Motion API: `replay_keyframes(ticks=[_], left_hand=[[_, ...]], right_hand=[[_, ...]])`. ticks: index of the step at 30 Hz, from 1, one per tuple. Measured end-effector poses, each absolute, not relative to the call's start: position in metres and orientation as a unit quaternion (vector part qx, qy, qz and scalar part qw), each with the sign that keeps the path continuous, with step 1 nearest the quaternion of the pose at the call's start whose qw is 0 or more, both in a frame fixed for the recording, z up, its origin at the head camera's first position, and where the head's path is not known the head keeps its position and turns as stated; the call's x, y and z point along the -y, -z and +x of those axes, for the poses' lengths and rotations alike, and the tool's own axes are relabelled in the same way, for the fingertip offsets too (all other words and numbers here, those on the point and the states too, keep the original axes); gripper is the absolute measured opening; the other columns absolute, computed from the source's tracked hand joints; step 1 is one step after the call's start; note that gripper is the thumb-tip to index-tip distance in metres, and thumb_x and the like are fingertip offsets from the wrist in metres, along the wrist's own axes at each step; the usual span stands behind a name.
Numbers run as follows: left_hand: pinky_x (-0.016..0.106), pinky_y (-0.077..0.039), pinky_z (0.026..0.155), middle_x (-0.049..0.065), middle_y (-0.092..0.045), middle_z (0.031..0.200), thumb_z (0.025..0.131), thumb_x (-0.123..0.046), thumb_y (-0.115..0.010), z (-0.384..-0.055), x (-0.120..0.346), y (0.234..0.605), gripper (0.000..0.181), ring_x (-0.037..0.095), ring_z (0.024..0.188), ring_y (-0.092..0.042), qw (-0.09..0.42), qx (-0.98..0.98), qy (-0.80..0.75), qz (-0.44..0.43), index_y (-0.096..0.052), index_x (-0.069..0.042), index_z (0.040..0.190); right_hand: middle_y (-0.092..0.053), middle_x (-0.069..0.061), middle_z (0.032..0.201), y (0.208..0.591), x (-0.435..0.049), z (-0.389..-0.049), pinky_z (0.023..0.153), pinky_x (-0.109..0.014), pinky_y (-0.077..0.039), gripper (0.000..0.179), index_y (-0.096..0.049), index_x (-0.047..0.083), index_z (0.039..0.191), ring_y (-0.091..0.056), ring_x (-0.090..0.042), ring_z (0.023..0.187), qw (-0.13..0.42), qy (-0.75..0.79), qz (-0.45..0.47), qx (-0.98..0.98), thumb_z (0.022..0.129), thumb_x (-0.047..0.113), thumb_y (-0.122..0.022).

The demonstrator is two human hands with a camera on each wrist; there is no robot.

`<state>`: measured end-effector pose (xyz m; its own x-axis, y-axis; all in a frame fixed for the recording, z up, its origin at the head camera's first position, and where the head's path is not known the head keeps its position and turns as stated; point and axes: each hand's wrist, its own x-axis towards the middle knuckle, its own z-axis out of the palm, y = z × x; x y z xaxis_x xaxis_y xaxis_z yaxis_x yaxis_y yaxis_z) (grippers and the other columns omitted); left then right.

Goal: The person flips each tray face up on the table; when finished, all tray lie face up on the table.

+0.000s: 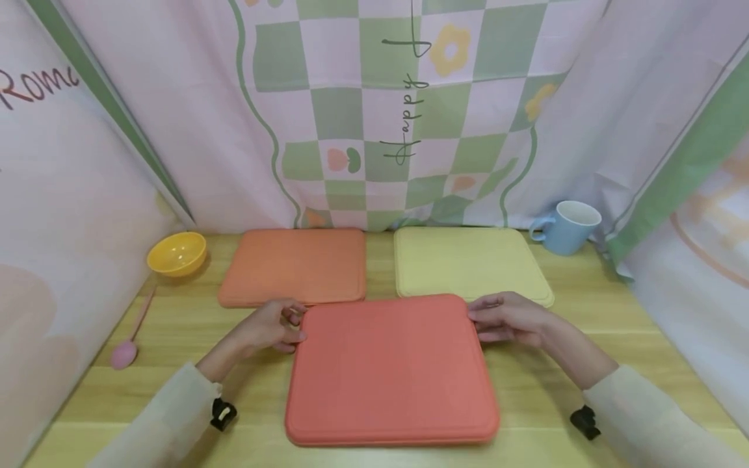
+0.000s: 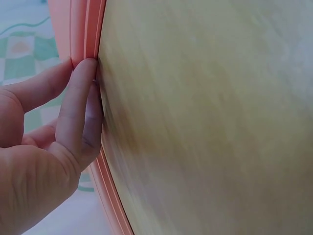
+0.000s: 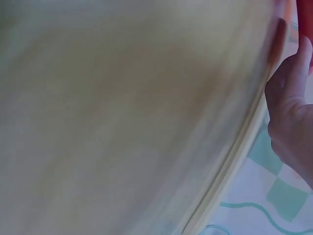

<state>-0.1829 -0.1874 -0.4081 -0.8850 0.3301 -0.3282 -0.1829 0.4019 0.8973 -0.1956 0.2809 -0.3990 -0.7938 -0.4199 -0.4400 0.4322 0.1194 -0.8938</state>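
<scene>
A red rectangular board [image 1: 389, 374] with rounded corners lies at the front middle of the table, its far edge overlapping the front of an orange board [image 1: 298, 266] in the head view. My left hand [image 1: 272, 326] grips its left edge near the far corner, thumb and fingers pinched at the rim [image 2: 88, 29]. On the opposite side my right hand [image 1: 515, 318] holds the right edge near the far corner. A yellow board [image 1: 468, 260] of similar shape lies behind that hand. In the right wrist view only a strip of the red board [image 3: 305, 19] shows above the fingertips.
At the left stands a yellow bowl [image 1: 177, 253], with a pink spoon [image 1: 125, 354] in front of it. A light blue mug [image 1: 567, 227] stands at the back right. A patterned curtain [image 1: 394, 110] closes off the back of the wooden table [image 1: 591, 286].
</scene>
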Motion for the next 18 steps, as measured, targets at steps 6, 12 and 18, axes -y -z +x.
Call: replay_keyframes(ticks=[6, 12, 18], left_hand=[[0.039, -0.062, 0.072, 0.020, -0.050, 0.106, 0.090, 0.005, -0.072, -0.182, 0.186, 0.409, 0.051, 0.024, 0.084, -0.063, 0.233, -0.799, -0.553, 0.042, -0.049, 0.010, 0.135], [0.040, -0.063, 0.072, 0.021, -0.052, 0.107, 0.092, 0.004, -0.069, -0.183, 0.181, 0.409, 0.051, 0.024, 0.085, -0.066, 0.242, -0.789, -0.562, 0.052, -0.046, 0.011, 0.138], [0.039, -0.062, 0.073, 0.017, -0.054, 0.105, 0.092, 0.000, -0.071, -0.187, 0.172, 0.405, 0.053, 0.025, 0.088, -0.064, 0.243, -0.808, -0.530, 0.087, -0.049, 0.009, 0.139]], right_hand=[[-0.071, -0.009, 0.105, 0.380, -0.279, -0.202, 0.090, -0.035, -0.058, 0.015, -0.066, 0.003, 0.113, -0.071, -0.020, 0.098, 0.320, 0.717, -0.054, -0.617, 0.105, 0.002, -0.053], [-0.073, -0.009, 0.110, 0.353, -0.276, -0.204, 0.089, -0.032, -0.058, 0.031, -0.070, 0.002, 0.116, -0.071, -0.018, 0.099, 0.317, 0.775, -0.132, -0.531, 0.108, -0.004, -0.040], [-0.071, -0.013, 0.116, 0.327, -0.269, -0.202, 0.090, -0.030, -0.058, 0.039, -0.069, -0.004, 0.119, -0.069, -0.020, 0.107, 0.305, 0.821, -0.169, -0.451, 0.109, -0.005, -0.031]])
